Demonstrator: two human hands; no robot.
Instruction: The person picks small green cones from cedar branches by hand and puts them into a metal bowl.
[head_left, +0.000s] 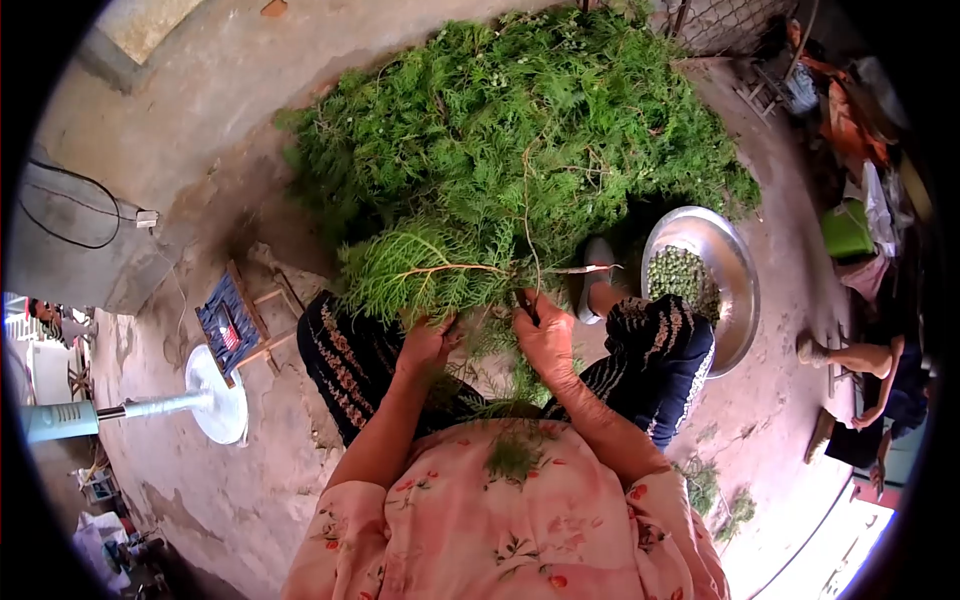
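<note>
Green and feathery, a leafy branch [425, 268] lies just above the two hands at the middle of the frame. Its long axis runs nearly level across the picture: the frond spreads to the left, and the pale, bare end of the stem points right, towards a grey shoe [594, 282]. The right hand [546, 338] is nearer that bare end, its thumb and forefinger closed and seeming to pinch the branch around its middle. The left hand [426, 342] sits below the frond, touching or almost touching its lower edge; its fingers are curled, but I cannot tell whether they grip any sprigs. A thin brown twig [527, 195] rises from beside the right fingertips, almost square to the branch.

Beyond, a broad heap of cut greenery [500, 120] fills the upper middle. Right of centre, beside the patterned trousers [345, 370], stands a metal basin [742, 300] with small green berries [682, 280] in it. Loose sprigs [512, 452] cling to the pink floral shirt [470, 520] at the bottom. A wooden stool [255, 325] and a round white base [218, 405] stand at the left; another person's leg [862, 358] shows at the far right.
</note>
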